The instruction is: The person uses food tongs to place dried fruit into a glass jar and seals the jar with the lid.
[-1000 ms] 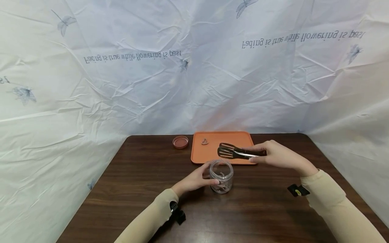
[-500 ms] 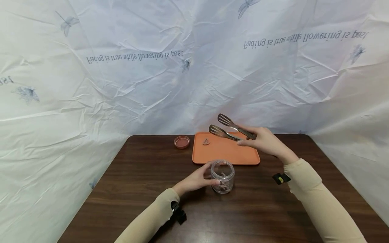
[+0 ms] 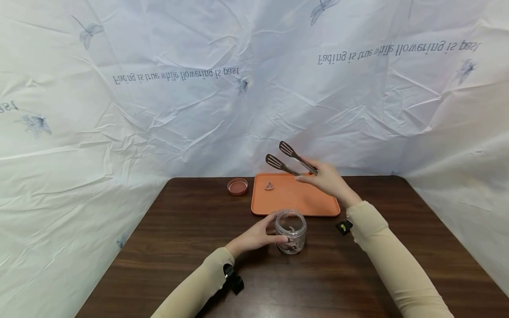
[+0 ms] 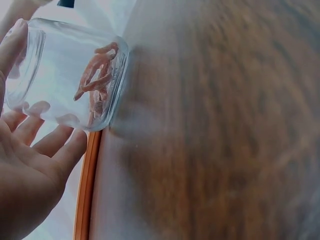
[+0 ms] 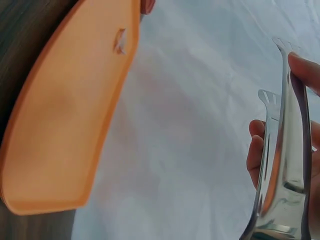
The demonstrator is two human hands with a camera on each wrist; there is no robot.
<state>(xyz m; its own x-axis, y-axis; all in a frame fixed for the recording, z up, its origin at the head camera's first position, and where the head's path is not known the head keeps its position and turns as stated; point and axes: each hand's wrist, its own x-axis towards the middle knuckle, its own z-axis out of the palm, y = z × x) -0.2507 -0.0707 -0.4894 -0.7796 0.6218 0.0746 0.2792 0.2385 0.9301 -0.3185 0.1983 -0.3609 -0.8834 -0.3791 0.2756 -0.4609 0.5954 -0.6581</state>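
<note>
In the head view my left hand (image 3: pixel 254 236) holds a clear, lidless jar (image 3: pixel 301 234) upright on the table, thumb and fingers around its side. Several thin reddish-brown strips (image 4: pixel 97 75) lie at the jar's bottom, seen in the left wrist view. My right hand (image 3: pixel 330 179) grips slotted tongs (image 3: pixel 295 154), their two blades spread with nothing between them. The tongs are raised above the far part of the orange tray (image 3: pixel 298 198). On that tray, at its left, lies a small twisted reddish piece (image 3: pixel 269 186); the right wrist view shows it near the tray rim.
A round reddish lid (image 3: pixel 237 187) lies left of the tray. Beneath everything is a dark wooden table (image 3: pixel 191 238). White printed sheeting (image 3: pixel 191 119) hangs behind the table's far edge and along both sides.
My right hand has lifted the tongs and carried them left over the tray; their blades, close together a second ago, have spread. The left hand and jar stay in place.
</note>
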